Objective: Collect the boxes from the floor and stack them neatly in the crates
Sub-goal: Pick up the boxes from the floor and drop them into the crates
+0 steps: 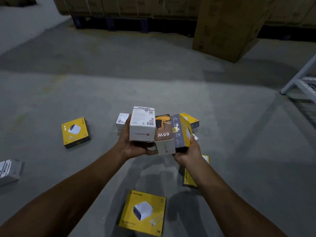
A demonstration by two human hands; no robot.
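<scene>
Three boxes in hand
Left hand [135, 148] cups the white box [142, 124] left of the 65W box [163, 133]; right hand [188, 152] clasps the yellow-grey box [182, 132] (on its right).

1. The white Portronics box [142, 124] is showing smooth, faintly shiny card.
2. The 65W box [163, 133] is showing matt brown card.
3. The grey-and-yellow box [181, 134] is showing satin printed card.
4. The yellow Lapcare box [142, 212] is gleaming as glossy card.
5. The floor [153, 74] is looking like matt grey concrete.
6. The large carton [225, 28] is showing plain brown cardboard.

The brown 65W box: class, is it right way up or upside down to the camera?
Upside down: the brown 65W box shows its lettering inverted, wedged between the white box and the grey-yellow box.
</scene>
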